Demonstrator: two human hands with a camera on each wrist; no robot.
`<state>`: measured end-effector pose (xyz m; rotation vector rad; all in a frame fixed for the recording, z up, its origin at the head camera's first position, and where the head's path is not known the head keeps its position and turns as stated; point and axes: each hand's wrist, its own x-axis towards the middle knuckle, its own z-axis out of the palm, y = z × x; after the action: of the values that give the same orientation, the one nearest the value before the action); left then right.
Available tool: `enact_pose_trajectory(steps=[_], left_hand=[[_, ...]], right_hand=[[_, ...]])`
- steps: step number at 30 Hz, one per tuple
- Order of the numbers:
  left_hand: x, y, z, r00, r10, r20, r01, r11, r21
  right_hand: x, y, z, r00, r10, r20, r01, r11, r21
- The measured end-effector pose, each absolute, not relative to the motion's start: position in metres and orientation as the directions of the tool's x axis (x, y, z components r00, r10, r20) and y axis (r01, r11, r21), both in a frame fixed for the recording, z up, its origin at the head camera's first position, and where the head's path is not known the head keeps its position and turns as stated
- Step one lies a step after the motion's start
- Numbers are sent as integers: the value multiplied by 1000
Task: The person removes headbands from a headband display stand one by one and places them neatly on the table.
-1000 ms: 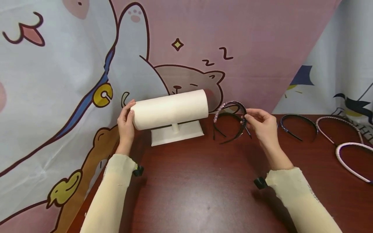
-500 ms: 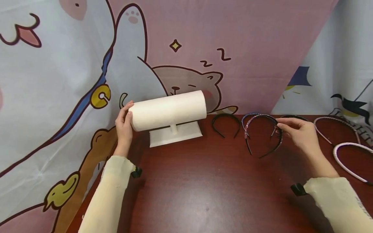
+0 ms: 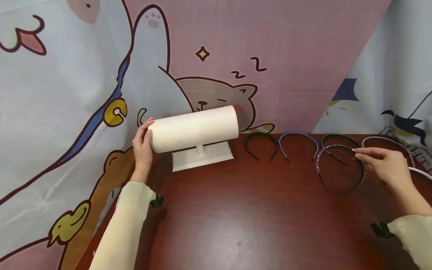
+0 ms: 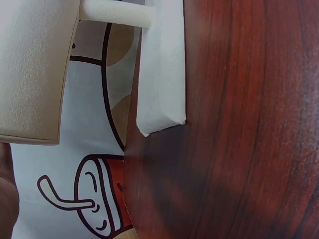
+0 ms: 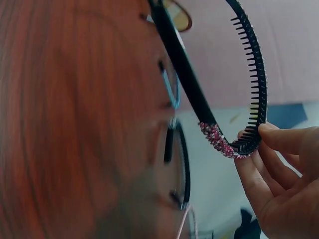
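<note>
A white padded roll stand point(image 3: 194, 128) stands on its flat base near the wall. My left hand point(image 3: 142, 150) holds the left end of its roll, with the thumb in front. In the left wrist view only a dim sliver of that hand point(image 4: 7, 199) shows below the roll point(image 4: 32, 74). On the right, my right hand point(image 3: 388, 165) pinches a dark headband point(image 3: 318, 167) with comb teeth inside and pink sparkly beads outside. The right wrist view shows fingers and thumb on the toothed band point(image 5: 257, 84), close to its pink beads point(image 5: 217, 140).
Along the back edge stand a black headband point(image 3: 261, 134), a blue headband point(image 3: 298, 132), a dark headband point(image 3: 339, 135) and a pale pink headband point(image 3: 388, 138). A white headband point(image 3: 420, 171) lies at the right, partly behind my right hand. Printed cloth point(image 3: 287, 90) hangs behind the dark red table point(image 3: 253, 217).
My right hand has carried the pink-beaded headband rightward, away from the roll stand, past the black and blue headbands. My left hand stays at the roll's end.
</note>
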<state>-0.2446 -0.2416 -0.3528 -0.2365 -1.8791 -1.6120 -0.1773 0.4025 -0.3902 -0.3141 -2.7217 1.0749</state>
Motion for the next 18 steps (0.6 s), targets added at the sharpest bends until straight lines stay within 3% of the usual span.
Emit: enact_pose_trajectory(steps=[9,18], left_hand=[[-242,-244,-354,-787,-262,558,512,228,828],[-246,-243,-353,-776,-262,574,529,224,818]], right_hand=[[-172,438,-408,-952,295,86,201,809,-552],[-175,453,-424,-951,304,58,230,819,-526]])
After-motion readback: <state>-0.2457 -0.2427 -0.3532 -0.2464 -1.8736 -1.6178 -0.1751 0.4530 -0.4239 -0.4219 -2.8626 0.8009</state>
